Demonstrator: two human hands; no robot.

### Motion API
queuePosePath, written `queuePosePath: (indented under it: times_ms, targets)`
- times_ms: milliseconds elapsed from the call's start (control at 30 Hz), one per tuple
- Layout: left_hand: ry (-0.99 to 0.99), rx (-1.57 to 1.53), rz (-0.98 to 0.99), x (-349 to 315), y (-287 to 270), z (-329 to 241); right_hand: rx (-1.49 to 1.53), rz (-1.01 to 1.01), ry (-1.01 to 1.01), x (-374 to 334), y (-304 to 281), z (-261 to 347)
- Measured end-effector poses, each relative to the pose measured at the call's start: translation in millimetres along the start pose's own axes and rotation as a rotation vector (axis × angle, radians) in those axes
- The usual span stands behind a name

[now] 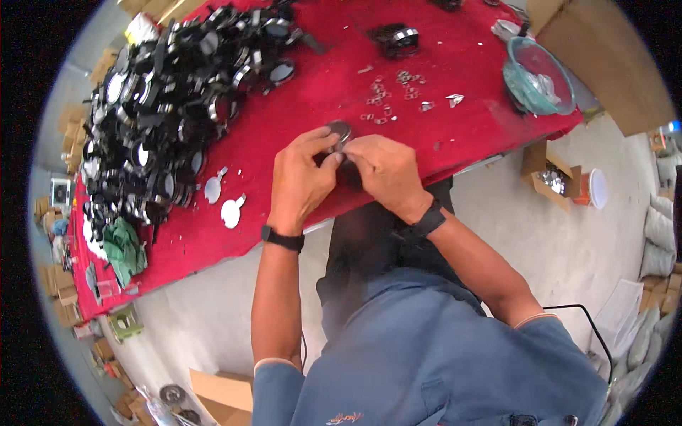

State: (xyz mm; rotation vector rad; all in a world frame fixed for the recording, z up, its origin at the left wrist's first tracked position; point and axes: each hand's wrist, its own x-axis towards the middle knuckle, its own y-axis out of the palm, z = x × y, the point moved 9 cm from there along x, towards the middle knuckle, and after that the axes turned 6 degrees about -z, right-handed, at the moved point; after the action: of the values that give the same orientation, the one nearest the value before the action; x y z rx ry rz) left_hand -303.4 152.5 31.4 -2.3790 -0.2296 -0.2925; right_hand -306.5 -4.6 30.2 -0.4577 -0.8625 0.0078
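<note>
My left hand (304, 174) is closed around a round, dark watch (339, 131) over the front part of the red-covered table. The watch's disc shows past my fingertips, and the rest is hidden by the fingers. My right hand (389, 170) meets it from the right, thumb and forefinger pinched together at the watch's lower edge. What that pinch holds is too small to make out. Beyond my hands lie several small clear and metallic pieces (380, 94). One more watch (403, 40) with a black strap rests at the far side.
A big heap of black-strapped watches (181, 106) covers the table's left. Two white discs (231, 211) lie before it, near a green bag (124, 250). A teal basket (540, 78) stands at the right edge. An open carton (550, 174) sits on the floor.
</note>
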Motion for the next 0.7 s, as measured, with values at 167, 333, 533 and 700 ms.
queuePosePath:
  times_ms: [167, 333, 533, 700]
  targets:
    - [-0.030, -0.018, 0.005, -0.2, -3.4, -1.6, -0.015, -0.007, 0.038, 6.5, -27.7, -18.6]
    - [-0.051, -0.030, 0.026, 0.9, -0.7, -2.4, -0.379, -0.066, 0.262, 27.6, -123.8, -111.8]
    - [-0.101, 0.008, 0.023, 2.6, 0.5, -8.8, -0.431, 0.298, 0.157, 54.3, -131.7, -181.1]
    - [-0.115, -0.003, -0.006, 0.8, 0.5, -3.5, -0.459, 0.499, 0.095, 52.5, -107.6, -197.6]
